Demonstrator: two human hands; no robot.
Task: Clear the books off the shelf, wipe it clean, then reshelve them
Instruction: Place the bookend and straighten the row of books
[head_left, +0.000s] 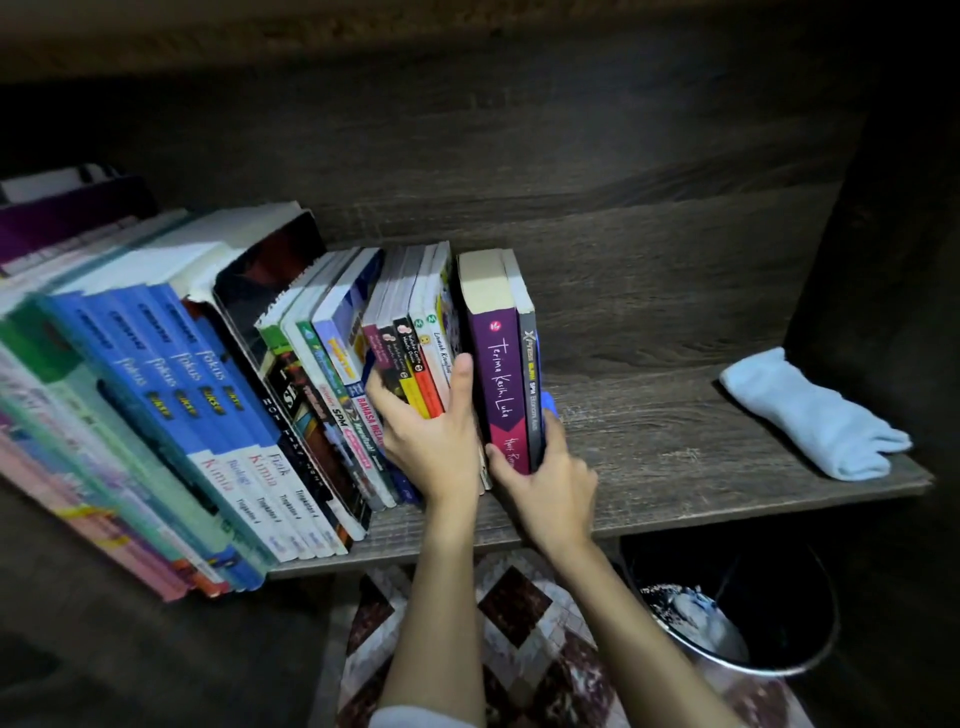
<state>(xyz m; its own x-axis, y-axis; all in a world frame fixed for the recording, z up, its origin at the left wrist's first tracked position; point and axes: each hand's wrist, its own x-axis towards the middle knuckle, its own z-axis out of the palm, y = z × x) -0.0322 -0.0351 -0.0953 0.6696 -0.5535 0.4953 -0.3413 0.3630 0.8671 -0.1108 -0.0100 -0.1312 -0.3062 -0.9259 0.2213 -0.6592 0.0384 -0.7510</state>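
Note:
A row of books (218, 395) leans leftward on the dark wooden shelf (675, 447). At its right end stand a purple book (500, 379) and a thin dark book (531, 384), upright. My right hand (545, 478) grips the bottom of these two, thumb on the purple spine, fingers behind the dark one. My left hand (431, 431) presses flat against the spines of several small paperbacks (415, 364) just left of the purple book, its thumb up in the gap beside it. A light blue cloth (810, 415) lies on the shelf at the far right.
The right half of the shelf board is bare up to the cloth and the dark side wall (883, 260). Below the shelf stands a black bin (727, 608) with rubbish in it. A patterned rug (519, 649) covers the floor under my arms.

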